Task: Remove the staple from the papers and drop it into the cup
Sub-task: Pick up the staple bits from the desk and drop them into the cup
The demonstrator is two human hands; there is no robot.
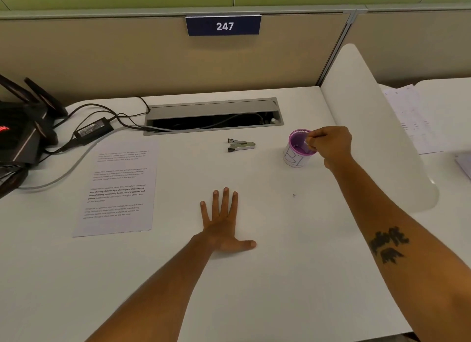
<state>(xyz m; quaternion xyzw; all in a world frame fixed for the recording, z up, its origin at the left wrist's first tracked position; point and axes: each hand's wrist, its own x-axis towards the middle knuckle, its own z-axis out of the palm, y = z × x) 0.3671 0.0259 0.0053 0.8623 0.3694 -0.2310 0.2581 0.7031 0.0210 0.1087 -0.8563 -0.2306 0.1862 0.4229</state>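
The printed papers (119, 188) lie flat on the white desk at the left. A purple mesh cup (297, 149) with a white paper label stands at the right. My right hand (330, 144) hovers over the cup's rim with thumb and fingertips pinched together; whether the staple is between them is too small to tell. My left hand (224, 224) rests flat on the desk with fingers spread, holding nothing. A metal staple remover (240, 145) lies between the papers and the cup. A tiny dark speck (293, 195) sits on the desk below the cup.
A grey cable hatch (214, 116) is set into the desk at the back. A black power brick (93, 130), cables and a black device (20, 137) crowd the far left. A white divider (369, 127) rises at the right, with more papers (413, 117) beyond it.
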